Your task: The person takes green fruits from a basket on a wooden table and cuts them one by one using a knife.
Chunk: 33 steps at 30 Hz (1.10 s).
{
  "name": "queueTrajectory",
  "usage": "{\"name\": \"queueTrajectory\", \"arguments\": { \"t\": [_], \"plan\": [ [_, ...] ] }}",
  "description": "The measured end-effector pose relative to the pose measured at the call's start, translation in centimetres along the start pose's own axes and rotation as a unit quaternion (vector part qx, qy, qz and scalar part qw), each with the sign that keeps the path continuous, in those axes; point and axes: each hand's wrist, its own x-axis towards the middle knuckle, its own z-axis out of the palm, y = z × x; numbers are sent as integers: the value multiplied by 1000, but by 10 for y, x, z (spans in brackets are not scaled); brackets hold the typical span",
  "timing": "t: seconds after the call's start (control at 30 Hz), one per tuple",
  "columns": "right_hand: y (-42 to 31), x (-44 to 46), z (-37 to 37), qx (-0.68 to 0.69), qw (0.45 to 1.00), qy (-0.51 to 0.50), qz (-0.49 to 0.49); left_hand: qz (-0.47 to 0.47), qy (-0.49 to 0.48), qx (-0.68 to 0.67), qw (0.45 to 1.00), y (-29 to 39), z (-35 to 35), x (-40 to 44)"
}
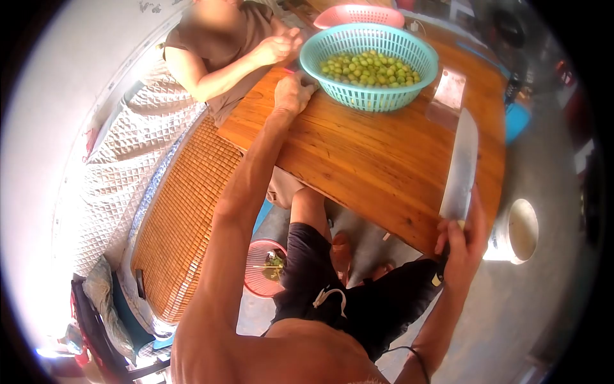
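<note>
My right hand (462,240) is wrapped round the black handle of a large kitchen knife (462,168), whose broad blade points away from me above the table's right side. At the table's left edge, my left hand (294,95) is closed with its fingers bent; whatever it may hold is hidden. Just right of that hand stands a turquoise plastic basket (377,101), with many small round green fruits (368,68) inside.
A person (217,57) sits across the left corner of the wooden table (358,153), hands close together. Behind the turquoise basket is a pink basket (358,14). On the floor stand a red bin (256,272) with scraps and a white bucket (521,230).
</note>
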Motion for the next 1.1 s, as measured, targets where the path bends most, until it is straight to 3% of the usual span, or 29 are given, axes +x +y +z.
{"name": "queueTrajectory", "arguments": {
  "t": [0.07,0.17,0.2,0.27,0.33,0.4,0.47,0.6,0.67,0.77,0.9,0.97,1.03,1.1],
  "plan": [
    [1,0,-1,13,1000,-8,15,3,0,18,1000,-6,0,2],
    [3,-1,2,39,999,22,6,-14,-4,-101,995,-25,-9,15],
    [1,0,4,48,999,23,-1,66,52,-279,957,-19,-16,28],
    [-1,2,6,55,998,22,-4,137,105,-447,878,1,-29,37],
    [-2,3,8,63,998,13,4,203,42,-131,969,44,-48,34],
    [-3,4,7,66,998,7,13,212,-140,11,967,109,-52,35],
    [-4,4,6,70,997,7,17,187,-254,83,945,147,-36,39],
    [3,1,-1,90,996,20,18,253,-229,141,929,144,32,75],
    [1,0,-2,95,995,11,30,227,-314,210,898,154,45,82],
    [3,1,1,111,993,23,15,184,-318,231,901,170,36,71],
    [2,1,-5,119,993,2,16,243,-271,213,907,167,20,70],
    [4,0,-6,114,993,-13,9,212,-167,-9,963,159,5,72],
    [1,-1,-6,96,995,-5,17,270,-49,-116,954,176,-50,21],
    [2,-2,-2,81,996,2,23,233,-111,-249,933,161,-79,-36]
  ]
}}
